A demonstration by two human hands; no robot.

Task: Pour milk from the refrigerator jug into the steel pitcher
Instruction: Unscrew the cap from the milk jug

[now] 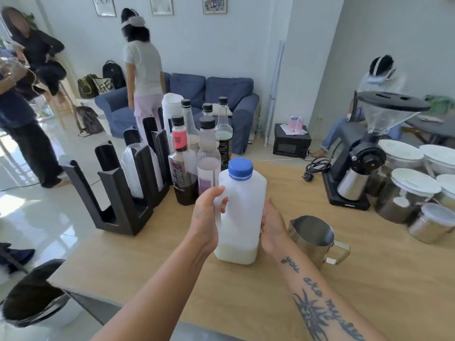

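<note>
Head view, reading from the left: syrup bottles (183, 168) crowd just behind the left hand (208, 214), whose fingers curl round the near side of the milk jug (242, 207). The jug is upright, its blue cap (240, 169) on, with only a shallow layer of milk at the bottom. The right hand (270, 226) clasps the other side. The steel pitcher (311, 236) stands empty just beside that wrist on the wooden counter (394, 279). The danger, I'd say: so little milk needs a steep tilt, and the swinging jug base or wrist could knock the light pitcher or clip the bottles.

Syrup bottles (197, 153), coffee grinder (364, 153), sofa (221, 94)
</note>
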